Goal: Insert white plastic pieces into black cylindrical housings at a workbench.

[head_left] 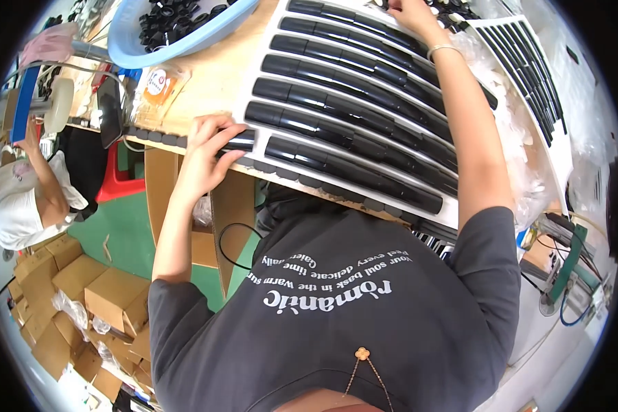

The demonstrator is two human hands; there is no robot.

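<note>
My left hand [209, 147] is closed round a short, glossy black tube [240, 141] at the near left corner of a white tray [259, 148]. Long rows of similar black tubes [350, 103] lie side by side across this tray. My right arm stretches over the tray's right part. At the upper edge of the picture, my right hand [410, 15] has its fingers drawn together by a heap of small black and white parts [453, 12]. Part of that hand is cut off, so what its fingertips hold cannot be made out.
A light blue basin [127, 48] of black pieces stands at the far left, with an orange item in a clear bag [159, 86] before it. Another rack of black tubes [521, 69] lies right. Cardboard boxes [117, 295] cover the floor; a co-worker [31, 192] sits left.
</note>
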